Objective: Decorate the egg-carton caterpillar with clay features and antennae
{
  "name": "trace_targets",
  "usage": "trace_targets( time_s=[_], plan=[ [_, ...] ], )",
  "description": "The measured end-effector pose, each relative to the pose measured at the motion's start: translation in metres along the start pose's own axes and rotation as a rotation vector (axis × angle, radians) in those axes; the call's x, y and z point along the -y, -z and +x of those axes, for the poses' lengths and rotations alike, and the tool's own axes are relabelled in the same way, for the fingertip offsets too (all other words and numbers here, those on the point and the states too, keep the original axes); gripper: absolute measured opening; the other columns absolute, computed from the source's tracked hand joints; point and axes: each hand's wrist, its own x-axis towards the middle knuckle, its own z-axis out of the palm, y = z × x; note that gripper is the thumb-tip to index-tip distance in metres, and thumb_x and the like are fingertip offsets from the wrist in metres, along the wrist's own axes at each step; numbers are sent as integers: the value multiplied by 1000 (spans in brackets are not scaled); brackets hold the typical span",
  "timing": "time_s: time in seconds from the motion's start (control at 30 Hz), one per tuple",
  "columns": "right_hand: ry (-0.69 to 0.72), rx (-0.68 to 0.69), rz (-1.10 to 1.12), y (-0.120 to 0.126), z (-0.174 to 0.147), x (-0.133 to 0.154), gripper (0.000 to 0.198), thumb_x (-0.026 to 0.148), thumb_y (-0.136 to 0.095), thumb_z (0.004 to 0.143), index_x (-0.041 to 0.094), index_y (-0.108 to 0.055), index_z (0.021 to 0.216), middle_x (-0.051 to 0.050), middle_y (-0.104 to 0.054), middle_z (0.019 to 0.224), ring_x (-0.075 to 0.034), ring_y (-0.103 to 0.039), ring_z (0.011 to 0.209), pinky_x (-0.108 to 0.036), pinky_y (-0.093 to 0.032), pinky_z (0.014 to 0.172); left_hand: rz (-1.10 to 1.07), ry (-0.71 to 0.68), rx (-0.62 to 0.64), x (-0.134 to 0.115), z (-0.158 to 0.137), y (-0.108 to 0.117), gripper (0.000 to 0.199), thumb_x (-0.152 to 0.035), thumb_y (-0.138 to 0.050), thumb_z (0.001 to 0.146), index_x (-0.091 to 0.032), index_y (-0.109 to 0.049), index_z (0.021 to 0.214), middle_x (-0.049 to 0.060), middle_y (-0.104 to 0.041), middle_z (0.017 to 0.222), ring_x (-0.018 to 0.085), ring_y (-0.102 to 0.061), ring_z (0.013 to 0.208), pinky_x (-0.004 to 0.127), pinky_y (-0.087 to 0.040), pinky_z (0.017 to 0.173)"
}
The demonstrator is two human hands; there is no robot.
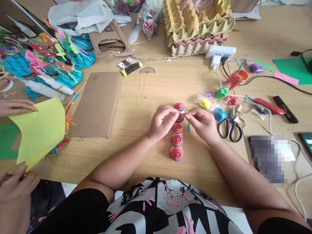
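My left hand (163, 121) and my right hand (201, 123) meet just above the upper part of a row of small red domes. Both are pinched at the fingertips, with a thin dark strand (180, 113) stretched between them; its material is too small to tell. Several red domes with blue rims and little yellow and dark markings stand in line, the nearest one (176, 154) toward my body. The second from the far end is partly covered by my fingers. Beside my right hand lies a small blue stick-like tool (189, 126).
Right of my hand lie black-handled scissors (230, 125), bagged blue clay (220, 114), an orange cup (236, 79) and a red cutter (269, 105). Egg trays (195, 32) are stacked behind. Cardboard (96, 104) lies left, where another person's hands hold yellow paper (44, 126).
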Motion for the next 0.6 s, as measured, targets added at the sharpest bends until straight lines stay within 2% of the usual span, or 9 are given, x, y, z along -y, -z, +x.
trace_targets(
  time_s=[0.17,0.27,0.37,0.6],
  plan=[
    [16,14,-84,3,0,5,47,62,-68,96,20,-67,74,-2,-67,69,-14,-56,63,-30,-45,63,3,34,34,0,-1,0,30,-48,-68,100,-24,-72,117,6,-79,105,21,-72,107,39,-54,101],
    [42,34,-124,3,0,7,48,62,-63,99,21,-67,74,-3,-66,69,-14,-57,63,-31,-45,63,4,14,44,2,-2,0,33,-48,-73,97,-24,-72,120,7,-79,105,21,-72,106,41,-54,102],
    [64,64,-149,2,0,10,49,62,-60,101,21,-66,75,-4,-68,70,-15,-58,64,-32,-46,64,13,0,60,3,-1,-1,30,-46,-74,96,-24,-73,117,7,-79,102,21,-72,101,41,-55,99],
    [98,118,-160,2,-2,10,52,60,-53,105,21,-70,74,-4,-68,70,-16,-61,65,-33,-49,67,31,-62,69,-1,1,-1,14,-35,-70,100,-24,-77,95,3,-80,93,19,-72,92,39,-55,93]
  ],
)
